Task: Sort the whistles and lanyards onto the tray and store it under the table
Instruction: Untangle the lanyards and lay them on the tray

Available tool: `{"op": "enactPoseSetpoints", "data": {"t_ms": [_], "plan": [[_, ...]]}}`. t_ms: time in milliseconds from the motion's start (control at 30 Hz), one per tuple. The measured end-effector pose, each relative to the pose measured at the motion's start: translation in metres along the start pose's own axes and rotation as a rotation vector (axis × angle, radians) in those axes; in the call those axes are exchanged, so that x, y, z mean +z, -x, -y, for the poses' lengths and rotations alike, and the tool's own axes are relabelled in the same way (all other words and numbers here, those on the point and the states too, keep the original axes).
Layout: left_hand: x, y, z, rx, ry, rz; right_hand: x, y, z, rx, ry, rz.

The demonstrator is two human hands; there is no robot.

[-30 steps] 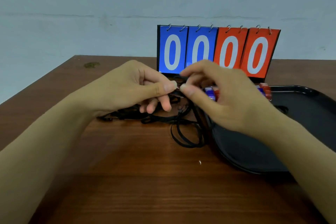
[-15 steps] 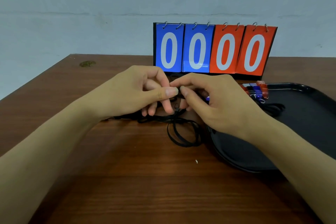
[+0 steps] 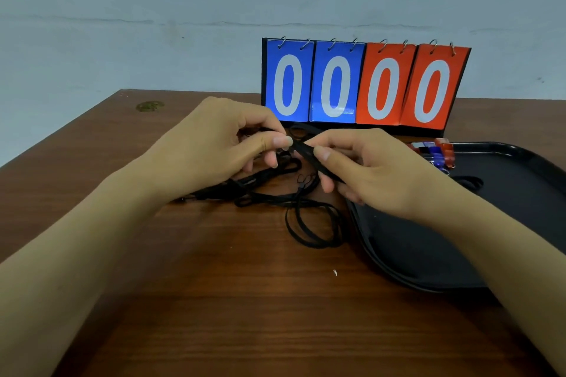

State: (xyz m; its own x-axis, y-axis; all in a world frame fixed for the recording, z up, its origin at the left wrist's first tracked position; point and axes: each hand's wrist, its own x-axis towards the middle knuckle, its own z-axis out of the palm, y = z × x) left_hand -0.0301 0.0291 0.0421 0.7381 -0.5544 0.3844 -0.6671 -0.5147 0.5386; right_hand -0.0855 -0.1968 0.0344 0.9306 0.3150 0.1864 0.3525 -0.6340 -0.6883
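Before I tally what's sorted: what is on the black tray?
At the far left corner of the tray lie the whistles, red, blue and dark, with a black cord beside them. The right hand and forearm cover the tray's near left part.

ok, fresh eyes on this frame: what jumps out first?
The flip scoreboard at the back of the table, two blue and two red cards all showing 0. In front of it the left hand and right hand pinch one black lanyard strap above a tangle of lanyards. At right sits a black tray with blue and red whistles at its far-left corner.
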Motion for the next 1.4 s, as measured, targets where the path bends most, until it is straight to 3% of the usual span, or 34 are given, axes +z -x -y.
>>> {"op": "enactPoseSetpoints", "data": {"t_ms": [100, 300, 633, 833, 1133, 1400], "plan": [[-0.001, -0.001, 0.003, 0.026, -0.023, -0.022, 0.001, 0.001, 0.001, 0.0, -0.095, -0.008], [-0.002, -0.002, 0.007, 0.048, -0.029, -0.073, -0.001, 0.004, 0.0, -0.036, 0.129, -0.027], [-0.006, -0.005, 0.018, 0.023, -0.033, -0.121, -0.001, 0.003, -0.001, -0.088, 0.224, -0.046], [-0.007, -0.007, 0.025, -0.016, -0.049, -0.123, 0.0, 0.002, -0.002, -0.135, 0.27, -0.149], [-0.025, -0.007, 0.048, -0.085, -0.014, -0.242, -0.013, 0.002, -0.003, -0.101, 0.117, -0.242], [-0.029, -0.006, 0.074, -0.203, -0.044, -0.299, -0.024, 0.002, -0.006, -0.033, -0.211, -0.18]]}}
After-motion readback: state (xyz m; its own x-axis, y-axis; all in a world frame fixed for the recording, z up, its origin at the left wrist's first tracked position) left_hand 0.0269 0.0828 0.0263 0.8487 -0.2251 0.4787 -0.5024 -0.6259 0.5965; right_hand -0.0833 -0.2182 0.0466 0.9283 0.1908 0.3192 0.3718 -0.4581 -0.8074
